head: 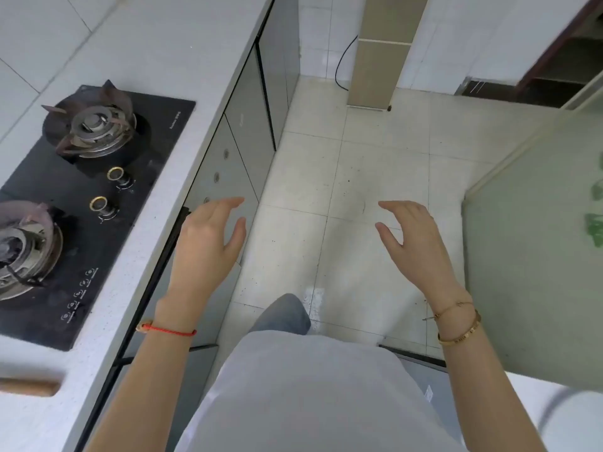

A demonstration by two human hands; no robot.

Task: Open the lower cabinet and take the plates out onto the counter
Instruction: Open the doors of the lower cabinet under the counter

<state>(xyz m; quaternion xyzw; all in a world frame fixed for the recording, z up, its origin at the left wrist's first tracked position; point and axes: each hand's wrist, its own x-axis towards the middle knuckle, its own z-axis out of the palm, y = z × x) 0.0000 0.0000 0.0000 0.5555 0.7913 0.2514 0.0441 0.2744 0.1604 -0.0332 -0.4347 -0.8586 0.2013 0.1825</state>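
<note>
Grey lower cabinet doors (241,135) run under the white counter (169,60) on the left; those in view look closed, and no plates are visible. My left hand (208,243) hovers just in front of a cabinet door below the counter edge, fingers apart, holding nothing. Out over the tiled floor, my right hand (414,243) is spread and empty too. Neither hand touches a door.
A black two-burner gas hob (98,197) is set into the counter. A wooden handle (29,386) lies at the counter's near left. A beige pillar (378,60) and black cable stand at the back, with a pale green surface (528,256) on the right.
</note>
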